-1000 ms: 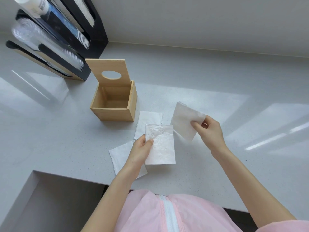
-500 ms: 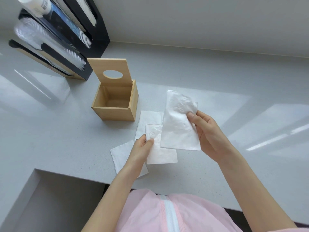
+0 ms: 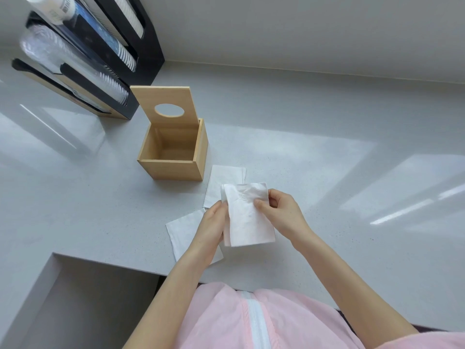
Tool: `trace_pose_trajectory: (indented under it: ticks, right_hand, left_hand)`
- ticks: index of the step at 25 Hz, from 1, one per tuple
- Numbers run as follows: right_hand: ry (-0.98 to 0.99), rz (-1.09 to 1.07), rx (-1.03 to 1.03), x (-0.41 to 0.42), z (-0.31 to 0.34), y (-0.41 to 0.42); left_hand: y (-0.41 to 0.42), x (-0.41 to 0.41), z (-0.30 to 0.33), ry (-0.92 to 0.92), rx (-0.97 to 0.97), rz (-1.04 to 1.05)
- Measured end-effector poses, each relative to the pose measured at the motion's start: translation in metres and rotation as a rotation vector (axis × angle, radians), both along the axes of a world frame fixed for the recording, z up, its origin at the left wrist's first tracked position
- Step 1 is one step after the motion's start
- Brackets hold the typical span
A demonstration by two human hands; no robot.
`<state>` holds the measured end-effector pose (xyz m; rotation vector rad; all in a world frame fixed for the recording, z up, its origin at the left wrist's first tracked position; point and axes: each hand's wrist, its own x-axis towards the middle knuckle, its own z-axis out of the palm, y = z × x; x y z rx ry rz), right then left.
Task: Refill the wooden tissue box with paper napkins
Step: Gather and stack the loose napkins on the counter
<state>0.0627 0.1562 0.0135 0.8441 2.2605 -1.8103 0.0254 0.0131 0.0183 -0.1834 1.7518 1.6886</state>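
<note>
The wooden tissue box [image 3: 173, 170] stands on the grey counter with nothing inside it. Its lid [image 3: 164, 107], with an oval hole, is tipped up at the back. In front of the box, above the counter, I hold white paper napkins [image 3: 247, 220] stacked together. My left hand [image 3: 212, 227] pinches their left edge and my right hand [image 3: 279, 212] grips their right side. Two more napkins lie flat on the counter: one [image 3: 221, 180] just right of the box, another [image 3: 182, 230] partly under my left wrist.
A black and wood rack [image 3: 83, 61] with stacked cups and lids stands at the back left, close to the box. The counter [image 3: 352, 172] has a cut-out step [image 3: 83, 298] at the front left. My pink garment [image 3: 251, 321] fills the bottom.
My right hand brought its napkin leftward and laid it onto the napkin in my left hand. Both hands now hold the stack together.
</note>
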Motion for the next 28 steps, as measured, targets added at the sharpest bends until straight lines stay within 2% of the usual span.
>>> trace_pose_trajectory:
  ticks: [7, 23, 28]
  right_hand:
    - [0.01, -0.02, 0.106, -0.002, 0.001, -0.002]
    - [0.027, 0.015, 0.028, -0.021, -0.002, -0.008]
    - [-0.081, 0.033, 0.339, -0.048, -0.011, -0.02]
  left_hand:
    - [0.002, -0.001, 0.001, -0.026, 0.004, 0.007]
    - [-0.024, -0.014, 0.003, 0.061, -0.042, 0.046]
    - [-0.057, -0.031, 0.01, 0.03, -0.056, 0.05]
